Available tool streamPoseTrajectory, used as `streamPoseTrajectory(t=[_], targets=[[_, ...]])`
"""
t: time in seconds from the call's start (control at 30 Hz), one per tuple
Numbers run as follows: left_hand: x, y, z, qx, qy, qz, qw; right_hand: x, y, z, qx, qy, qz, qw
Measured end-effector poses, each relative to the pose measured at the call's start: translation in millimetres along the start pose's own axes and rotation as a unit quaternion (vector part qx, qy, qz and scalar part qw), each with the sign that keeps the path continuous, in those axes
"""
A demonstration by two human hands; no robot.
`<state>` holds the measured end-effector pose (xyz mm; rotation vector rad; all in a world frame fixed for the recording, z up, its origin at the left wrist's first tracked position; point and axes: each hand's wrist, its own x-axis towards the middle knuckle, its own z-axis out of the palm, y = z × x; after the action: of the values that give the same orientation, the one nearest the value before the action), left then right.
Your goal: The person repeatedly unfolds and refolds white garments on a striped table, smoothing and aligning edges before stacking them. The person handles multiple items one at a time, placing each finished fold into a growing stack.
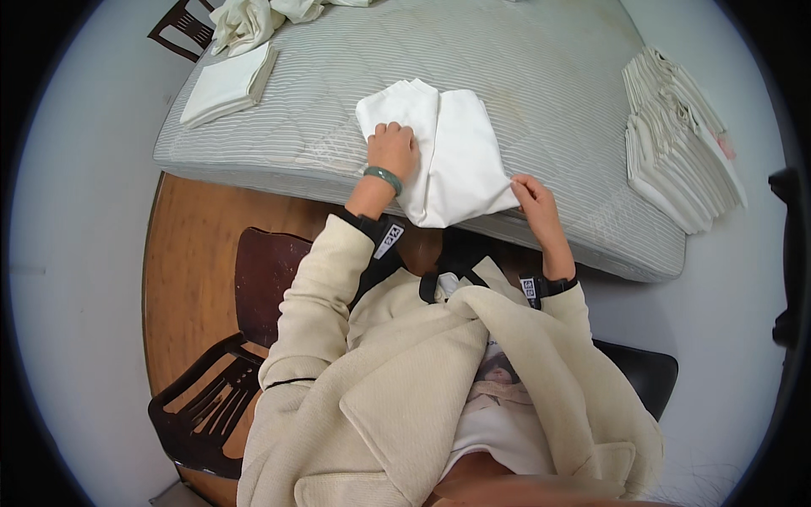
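A white cloth [466,149], partly folded, lies before me over the near edge of a striped mattress [329,70]. My left hand [393,151], with a green bangle at the wrist, rests on the cloth's left part with curled fingers; whether they grip it is hard to tell. My right hand [535,199] pinches the cloth's near right corner between thumb and fingers, pulling it out to a point. A fold runs down the cloth between the two hands. Its near edge hangs slightly past the mattress's edge.
A flat folded white cloth stack [225,85] lies at the mattress's left, with crumpled white cloth [244,22] behind it. Many folded cloths [678,146] form a leaning stack at the right edge. A dark wooden chair [269,285] stands at the left, a black seat [640,374] at the right.
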<state>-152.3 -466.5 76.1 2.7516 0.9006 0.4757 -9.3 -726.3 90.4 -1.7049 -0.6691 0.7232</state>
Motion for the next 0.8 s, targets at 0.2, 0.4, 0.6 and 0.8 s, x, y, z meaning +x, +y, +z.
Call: streamPoseTrajectory(t=[0.2, 0.4, 0.6, 0.8], targets=[[13.5, -34.7, -20.4, -0.308, 0.172, -0.078, 0.933, 13.3, -4.2, -19.9, 0.026, 0.164, -0.092, 0.982], [-72.9, -56.1, -33.4, -0.307, 0.167, -0.133, 0.928, 2.6, 7.0, -54.2, -0.002, 0.243, -0.090, 0.966], [-122.0, -61.4, -35.9, -0.265, 0.005, -0.192, 0.945, 7.6, 24.7, -63.9, -0.074, 0.167, -0.071, 0.981], [-45.2, -67.6, -23.4, -0.153, 0.049, -0.127, 0.979, 82.4, 7.9, -45.9, -0.202, 0.084, -0.054, 0.974]])
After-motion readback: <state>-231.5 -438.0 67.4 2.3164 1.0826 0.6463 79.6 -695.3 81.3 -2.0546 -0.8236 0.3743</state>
